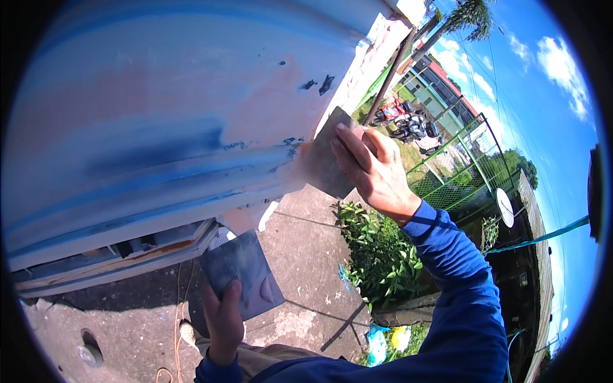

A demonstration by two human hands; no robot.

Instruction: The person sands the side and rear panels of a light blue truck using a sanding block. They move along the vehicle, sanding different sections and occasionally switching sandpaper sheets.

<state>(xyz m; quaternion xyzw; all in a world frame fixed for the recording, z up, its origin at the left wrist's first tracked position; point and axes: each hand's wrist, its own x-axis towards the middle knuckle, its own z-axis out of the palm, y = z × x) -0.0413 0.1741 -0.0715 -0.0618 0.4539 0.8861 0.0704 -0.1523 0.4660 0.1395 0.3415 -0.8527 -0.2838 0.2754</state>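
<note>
The panel (159,96) fills your ten o'clock. Your left hand (223,322) pinches the plate (246,271) at its one o'clock. Your right hand (383,172), nearer the panel's corner, pinches the spreader (327,169) at its nine o'clock, panel-side edge slanting one to seven.

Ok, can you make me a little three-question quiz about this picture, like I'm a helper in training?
1. True or false: the left hand holds a flat plate that is round.
2. What does the right hand hold at the corner of the blue-and-white panel? A) a brush; B) a flat dark sheet; C) a roller.
3. Fill in the colour: the person's sleeves are ____.

Key: 1. False, it has straight edges and corners. 2. B. 3. Blue.
</note>
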